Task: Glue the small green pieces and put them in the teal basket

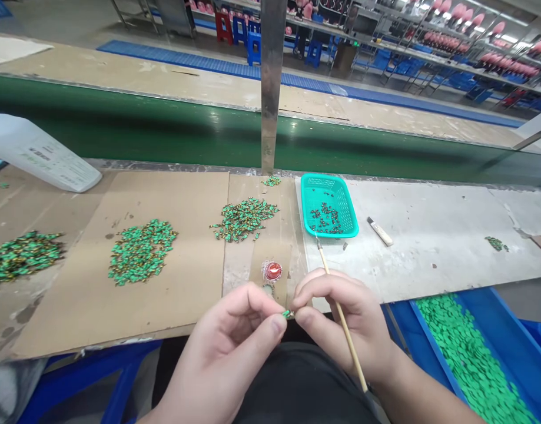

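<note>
Between the fingertips of my left hand point(239, 347) is a small green piece point(286, 314), pinched by thumb and forefinger. My right hand point(349, 324) meets it from the other side, its thumb and forefinger closed at the piece's right end. A thin wooden-handled brush point(347, 335) also rests in my right hand, its tip up by the basket's edge. Just beyond my hands sits a small pot of red paint point(272, 271). The teal basket point(350, 206) holds small dark pieces. Piles of green and gold pieces point(246, 219) lie on the cardboard.
More green piles point(142, 252) spread to the left, below a white plastic bottle point(45, 153). A metal post point(270, 88) rises at the table's back edge. A small white-and-black tube point(379, 231) lies right of the basket. Blue bins point(500, 330) with green pieces stand at lower right.
</note>
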The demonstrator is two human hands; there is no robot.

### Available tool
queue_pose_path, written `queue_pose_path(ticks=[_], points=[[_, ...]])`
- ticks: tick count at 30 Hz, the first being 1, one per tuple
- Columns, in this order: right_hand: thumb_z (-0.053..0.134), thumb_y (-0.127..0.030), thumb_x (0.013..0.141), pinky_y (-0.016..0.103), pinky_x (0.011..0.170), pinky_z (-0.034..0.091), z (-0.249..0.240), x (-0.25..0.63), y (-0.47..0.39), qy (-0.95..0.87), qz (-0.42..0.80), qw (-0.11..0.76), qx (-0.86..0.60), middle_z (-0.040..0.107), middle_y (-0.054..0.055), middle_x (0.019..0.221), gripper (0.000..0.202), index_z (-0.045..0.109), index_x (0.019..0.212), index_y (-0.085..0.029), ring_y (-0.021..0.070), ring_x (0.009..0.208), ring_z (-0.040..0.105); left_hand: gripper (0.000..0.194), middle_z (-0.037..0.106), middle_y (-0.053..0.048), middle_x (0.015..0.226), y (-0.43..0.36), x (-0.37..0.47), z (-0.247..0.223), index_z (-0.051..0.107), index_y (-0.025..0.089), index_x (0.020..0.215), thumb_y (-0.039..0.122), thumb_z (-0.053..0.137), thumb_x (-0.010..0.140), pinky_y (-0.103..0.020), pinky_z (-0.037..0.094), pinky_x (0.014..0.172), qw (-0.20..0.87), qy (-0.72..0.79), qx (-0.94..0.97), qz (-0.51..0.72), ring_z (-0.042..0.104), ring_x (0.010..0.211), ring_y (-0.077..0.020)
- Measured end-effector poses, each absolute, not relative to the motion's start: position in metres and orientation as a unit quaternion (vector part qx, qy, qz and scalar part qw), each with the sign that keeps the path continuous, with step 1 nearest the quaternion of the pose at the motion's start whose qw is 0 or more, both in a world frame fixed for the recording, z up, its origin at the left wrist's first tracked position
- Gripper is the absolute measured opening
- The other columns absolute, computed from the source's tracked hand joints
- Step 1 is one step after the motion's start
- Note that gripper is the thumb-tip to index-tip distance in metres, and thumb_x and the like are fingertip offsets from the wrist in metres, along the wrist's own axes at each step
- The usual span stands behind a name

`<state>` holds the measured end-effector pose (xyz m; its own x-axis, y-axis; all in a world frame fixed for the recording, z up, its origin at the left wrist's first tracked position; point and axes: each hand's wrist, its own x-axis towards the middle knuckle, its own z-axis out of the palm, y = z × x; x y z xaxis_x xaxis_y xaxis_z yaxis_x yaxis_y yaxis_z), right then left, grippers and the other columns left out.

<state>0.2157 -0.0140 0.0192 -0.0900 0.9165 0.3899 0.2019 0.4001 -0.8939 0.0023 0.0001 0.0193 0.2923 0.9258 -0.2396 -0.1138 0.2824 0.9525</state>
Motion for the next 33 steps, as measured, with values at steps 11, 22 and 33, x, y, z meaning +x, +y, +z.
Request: queue_pose_path(ticks=[11, 22, 33], points=[[0.086, -0.012, 0.105, 0.028, 0.071, 0.066, 0.021, 0.214, -0.017, -0.673, 0.347, 0.520, -0.395, 0.085, 0.004, 0.090, 0.012, 0.086, 0.106, -0.024, 0.0183, 0.075, 0.080, 0.021, 0.088, -0.005, 0.096, -0.008, -0.012, 0.009, 0.094, 0.036, 0.103, 0.017, 0.087, 0.106, -0.036, 0.066, 0.086, 0.512, 0.406, 0.611, 0.447, 0.082, 0.094, -0.0289], [0.085, -0.011, 0.105, 0.027, 0.071, 0.067, 0.019, 0.213, -0.016, -0.677, 0.346, 0.522, -0.387, 0.086, 0.006, 0.091, 0.012, 0.086, 0.106, -0.023, 0.0184, 0.076, 0.081, 0.024, 0.089, -0.005, 0.095, -0.007, -0.013, 0.010, 0.095, 0.037, 0.102, 0.014, 0.088, 0.104, -0.034, 0.065, 0.086, 0.502, 0.410, 0.619, 0.443, 0.083, 0.092, -0.0285], [0.083, -0.013, 0.107, 0.028, 0.070, 0.068, 0.017, 0.212, -0.015, -0.676, 0.345, 0.523, -0.387, 0.086, 0.006, 0.091, 0.011, 0.086, 0.105, -0.024, 0.0186, 0.076, 0.081, 0.020, 0.089, -0.005, 0.096, -0.008, -0.013, 0.009, 0.094, 0.037, 0.102, 0.018, 0.088, 0.105, -0.033, 0.065, 0.087, 0.510, 0.416, 0.617, 0.432, 0.084, 0.094, -0.0285]])
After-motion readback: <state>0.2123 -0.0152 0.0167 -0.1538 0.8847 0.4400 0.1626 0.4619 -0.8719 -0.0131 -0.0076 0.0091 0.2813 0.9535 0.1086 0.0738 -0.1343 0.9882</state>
